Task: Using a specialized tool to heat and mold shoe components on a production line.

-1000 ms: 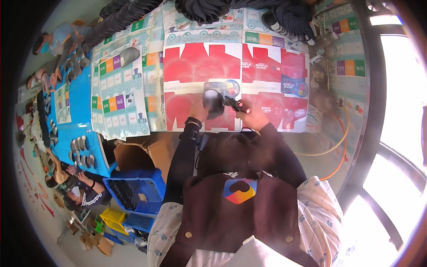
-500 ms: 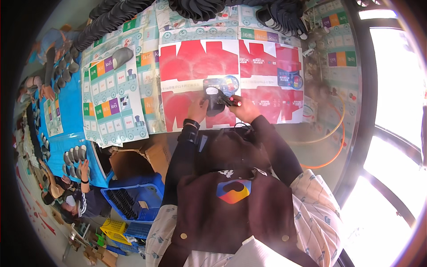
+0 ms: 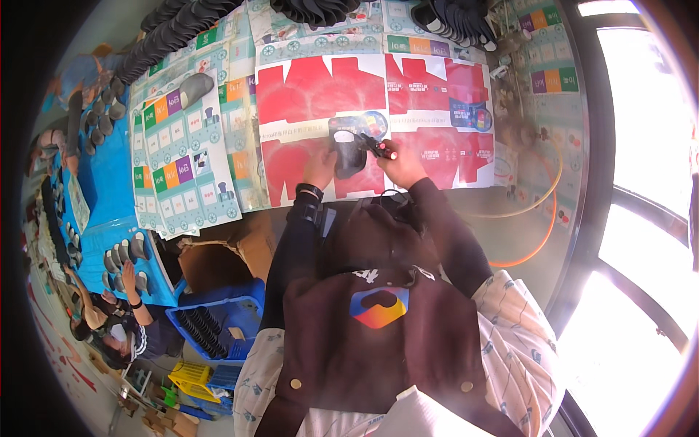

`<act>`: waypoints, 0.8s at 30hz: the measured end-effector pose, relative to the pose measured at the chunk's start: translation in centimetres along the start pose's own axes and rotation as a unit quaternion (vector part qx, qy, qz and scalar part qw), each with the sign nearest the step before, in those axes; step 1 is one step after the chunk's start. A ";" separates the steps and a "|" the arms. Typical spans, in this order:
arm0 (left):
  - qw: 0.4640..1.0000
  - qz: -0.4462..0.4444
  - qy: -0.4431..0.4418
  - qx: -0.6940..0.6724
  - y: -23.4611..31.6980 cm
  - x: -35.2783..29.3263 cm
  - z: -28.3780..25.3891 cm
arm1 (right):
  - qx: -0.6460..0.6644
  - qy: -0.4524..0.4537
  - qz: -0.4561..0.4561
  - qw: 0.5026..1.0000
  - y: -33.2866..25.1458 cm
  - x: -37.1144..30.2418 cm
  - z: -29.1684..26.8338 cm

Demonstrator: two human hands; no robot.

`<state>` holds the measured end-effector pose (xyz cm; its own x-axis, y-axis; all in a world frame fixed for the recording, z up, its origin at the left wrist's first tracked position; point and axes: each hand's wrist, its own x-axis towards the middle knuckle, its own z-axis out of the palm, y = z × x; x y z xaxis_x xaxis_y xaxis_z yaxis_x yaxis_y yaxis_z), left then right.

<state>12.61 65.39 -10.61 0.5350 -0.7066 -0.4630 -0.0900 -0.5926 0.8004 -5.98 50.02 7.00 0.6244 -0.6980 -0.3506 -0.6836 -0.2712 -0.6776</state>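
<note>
In my left hand (image 3: 320, 170), the fingers grip the left edge of a dark, curved, insole-like piece (image 3: 350, 158) with a pale oval at its far end. My right hand (image 3: 405, 166) is closed round a slim black hand tool (image 3: 374, 146) with a red end; its exact kind cannot be made out. The tool's front part reaches over the right edge of the dark piece. Both hands are above a white sheet printed with red shapes (image 3: 314, 91) on the table.
A similar grey piece (image 3: 195, 90) lies on printed sheets to the left. Stacks of dark pieces (image 3: 453, 25) line the far edge. An orange hose (image 3: 551, 218) hangs at right. Below left stands a blue crate (image 3: 251, 309); other people work at a blue table (image 3: 109, 207).
The dark piece has turned a little, and the tool has shifted slightly against its right edge. The whole view has moved slightly. Both hands keep their hold.
</note>
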 end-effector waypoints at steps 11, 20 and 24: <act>0.997 -0.022 -0.013 -0.075 -2.1 0.6 -0.2 | 0.080 -0.098 0.000 0.992 -0.9 -0.8 -0.6; 0.981 -0.078 -0.030 -0.175 -1.2 0.2 -0.6 | 0.030 -0.126 0.012 0.992 0.0 -1.5 -1.1; 0.976 -0.077 -0.018 -0.203 -1.0 -0.2 -0.5 | 0.130 -0.036 0.057 0.989 -0.4 -2.9 -0.3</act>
<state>12.99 66.31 -11.17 0.4847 -0.6392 -0.5971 0.3338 -0.4957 0.8018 -7.60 51.94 8.49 0.5801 -0.6628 -0.4735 -0.6366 -0.0061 -0.7712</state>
